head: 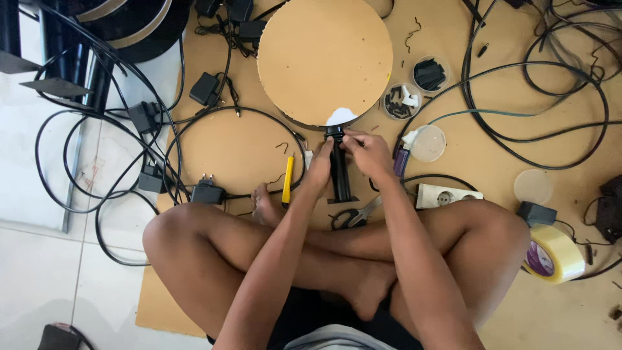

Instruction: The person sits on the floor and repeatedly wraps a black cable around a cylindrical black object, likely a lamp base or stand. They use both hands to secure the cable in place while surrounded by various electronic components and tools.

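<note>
I sit cross-legged on a brown board. My left hand (321, 166) wraps the black tubular stand (339, 174) that points away from me toward a large round brown disc (324, 58). My right hand (366, 150) pinches at the top of the stand, where a white patch (341, 116) shows at the disc's near edge. A yellow-handled tool (287, 179) lies just left of my left hand. Scissors (355, 215) rest by my shin.
Black cables (538, 97) and power adapters (206, 89) sprawl around the board. Small clear round containers (430, 73) with black parts, a clear lid (427, 142), a white socket strip (447, 195) and a roll of tape (554, 254) lie to the right.
</note>
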